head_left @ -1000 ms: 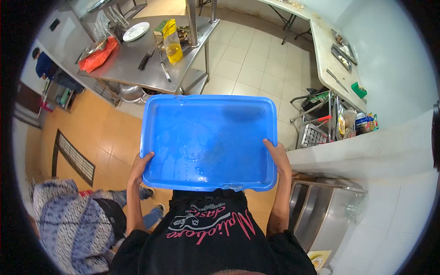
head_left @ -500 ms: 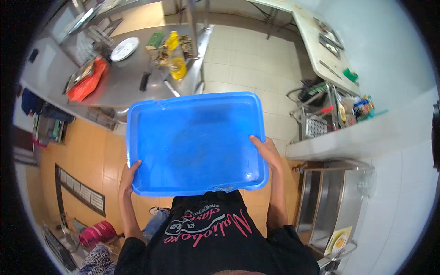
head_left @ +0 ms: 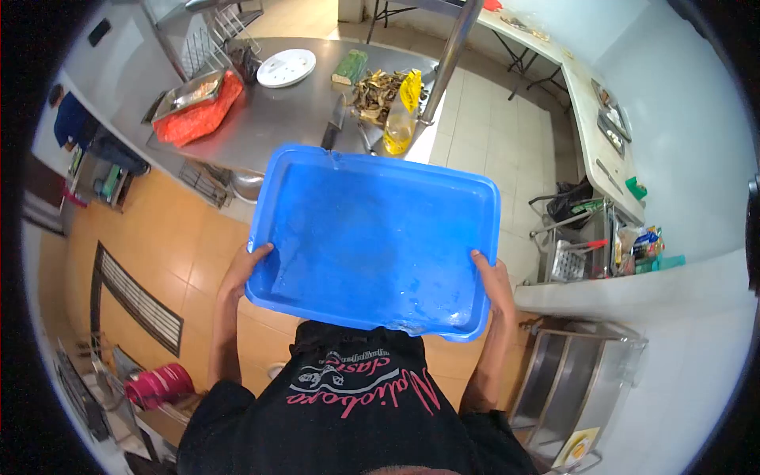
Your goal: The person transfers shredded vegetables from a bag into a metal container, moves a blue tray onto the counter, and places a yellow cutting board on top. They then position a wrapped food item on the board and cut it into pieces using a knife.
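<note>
Far left, background: person in dark blue top (head_left: 75,119), standing by a low shelf unit. Below, long dark metal floor grate (head_left: 141,299) set in orange tile; dark pink cylinder (head_left: 161,385) lower left. Next, shallow metal pan (head_left: 188,95) with food in it, orange-red plastic bag (head_left: 202,119) under it, both on stainless steel table (head_left: 273,119).

Left hand (head_left: 244,271) grips left rim of the tray: thumb on top, other fingers mostly hidden beneath. On the table: round white plate (head_left: 286,68), then black-handled knife (head_left: 337,119).

Centre: rectangular blue plastic tray (head_left: 372,237), held in front of black printed T-shirt (head_left: 356,396), a bit askew, wet patches on inside. Its far rim overlaps the table edge in view; can't tell if touching. Beyond it, green block-shaped item (head_left: 350,67), heap of brown strips (head_left: 380,93), clear-and-yellow bottle (head_left: 400,127) beside the heap.

Right hand (head_left: 494,283) grips right rim, thumb over the edge, remaining fingers mostly out of sight.

Right: stepped stainless steel unit (head_left: 558,376) below, metal grater with red handle (head_left: 568,261) above, long pale table (head_left: 590,146) along the wall.
</note>
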Tool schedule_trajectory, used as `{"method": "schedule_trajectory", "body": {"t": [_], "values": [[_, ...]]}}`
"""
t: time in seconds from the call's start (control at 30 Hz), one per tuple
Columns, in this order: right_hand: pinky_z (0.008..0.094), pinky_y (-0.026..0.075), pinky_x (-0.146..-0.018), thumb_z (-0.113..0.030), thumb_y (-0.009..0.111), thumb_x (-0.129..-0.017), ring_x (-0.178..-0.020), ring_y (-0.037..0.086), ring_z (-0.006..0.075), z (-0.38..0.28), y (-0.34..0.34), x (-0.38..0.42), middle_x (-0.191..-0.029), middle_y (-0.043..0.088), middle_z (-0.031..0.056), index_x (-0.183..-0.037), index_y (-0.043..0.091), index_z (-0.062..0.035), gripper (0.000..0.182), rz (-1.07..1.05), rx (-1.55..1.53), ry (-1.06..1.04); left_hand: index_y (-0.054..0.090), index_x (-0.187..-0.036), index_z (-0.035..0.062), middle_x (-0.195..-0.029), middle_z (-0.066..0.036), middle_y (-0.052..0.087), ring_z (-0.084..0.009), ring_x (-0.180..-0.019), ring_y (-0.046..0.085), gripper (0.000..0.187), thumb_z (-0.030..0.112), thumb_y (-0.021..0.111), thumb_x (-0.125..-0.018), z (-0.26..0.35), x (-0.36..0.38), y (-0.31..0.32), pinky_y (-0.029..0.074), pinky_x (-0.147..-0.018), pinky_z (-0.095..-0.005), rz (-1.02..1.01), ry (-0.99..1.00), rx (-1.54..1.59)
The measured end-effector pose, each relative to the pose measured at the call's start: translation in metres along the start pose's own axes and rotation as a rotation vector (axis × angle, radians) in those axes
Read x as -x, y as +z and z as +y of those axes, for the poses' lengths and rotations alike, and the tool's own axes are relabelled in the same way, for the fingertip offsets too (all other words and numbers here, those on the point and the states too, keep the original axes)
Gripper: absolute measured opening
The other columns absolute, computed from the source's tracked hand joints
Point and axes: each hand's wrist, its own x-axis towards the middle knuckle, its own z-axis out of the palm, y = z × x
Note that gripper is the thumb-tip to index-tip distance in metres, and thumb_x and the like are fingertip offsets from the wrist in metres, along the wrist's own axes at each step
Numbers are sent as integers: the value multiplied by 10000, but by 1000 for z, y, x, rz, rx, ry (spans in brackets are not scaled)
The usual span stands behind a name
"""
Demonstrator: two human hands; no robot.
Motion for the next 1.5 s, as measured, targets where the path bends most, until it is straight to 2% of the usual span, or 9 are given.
{"method": "schedule_trajectory", "body": {"t": [0.1, 0.33, 0.7, 0.87, 1.03, 1.27, 1.33, 1.4, 1.5], "values": [[318, 496, -739, -363, 583, -887, -845, 607, 175, -5, 49, 3, -948, 639, 123, -1098, 598, 52, 466, 26, -49, 2, 529, -1178, -15, -1004, -81, 603, -161, -865, 575, 449, 282, 633, -857, 21, -16, -43, 489, -782, -309, -71, 22, 16], [319, 495, -739, -354, 583, -885, -846, 610, 178, -41, 156, 14, -967, 640, 139, -1103, 590, 76, 482, 56, -48, 26, 552, -1142, -22, -981, -81, 609, -155, -867, 575, 433, 290, 630, -852, 57, -35, -152, 487, -781, -310, -15, -30, -133], [325, 486, -768, -372, 585, -884, -868, 604, 177, -61, 272, -35, -989, 640, 118, -1127, 590, 52, 488, -77, -54, -15, 544, -1177, -13, -1013, -75, 611, -139, -865, 581, 442, 281, 628, -859, 42, -79, -261, 491, -780, -291, 21, 37, -54], [332, 482, -798, -372, 580, -889, -884, 604, 185, -41, 304, -84, -1016, 635, 121, -1141, 581, 56, 497, -13, -89, -91, 544, -1196, -5, -1039, -73, 613, -139, -879, 580, 459, 292, 634, -858, 49, -132, -278, 487, -794, -292, -11, 5, -71], [341, 487, -845, -325, 604, -884, -973, 602, 212, -46, 313, -119, -1104, 612, 150, -1206, 535, 64, 509, -110, -134, 43, 537, -1221, -10, -1052, -81, 619, -147, -896, 588, 498, 310, 641, -855, 37, -198, -286, 487, -803, -291, -47, 16, -87], [329, 494, -799, -349, 608, -862, -899, 617, 204, -47, 327, -167, -1057, 636, 139, -1172, 568, 71, 524, -18, -123, 0, 520, -1233, -49, -1078, -130, 630, -197, -930, 615, 584, 350, 661, -830, 42, -273, -283, 494, -837, -337, -70, -11, -93], [346, 494, -830, -331, 627, -866, -964, 610, 221, -50, 332, -173, -1104, 617, 143, -1211, 535, 57, 527, -26, -131, 38, 517, -1231, -57, -1093, -145, 629, -211, -948, 617, 592, 353, 660, -830, 46, -291, -284, 495, -845, -343, -90, -18, -93], [347, 500, -817, -339, 633, -859, -952, 617, 223, -49, 338, -181, -1087, 624, 146, -1211, 533, 62, 543, 1, -123, 66, 497, -1256, -60, -1129, -164, 620, -234, -984, 616, 616, 355, 658, -831, 52, -304, -286, 494, -861, -347, -94, -81, -144], [347, 514, -787, -355, 649, -843, -920, 629, 224, -46, 345, -194, -1050, 635, 151, -1203, 533, 71, 570, 33, -118, 99, 478, -1284, -48, -1164, -156, 606, -234, -1033, 597, 596, 331, 638, -852, 61, -323, -290, 477, -895, -350, -164, -29, -134]]}}
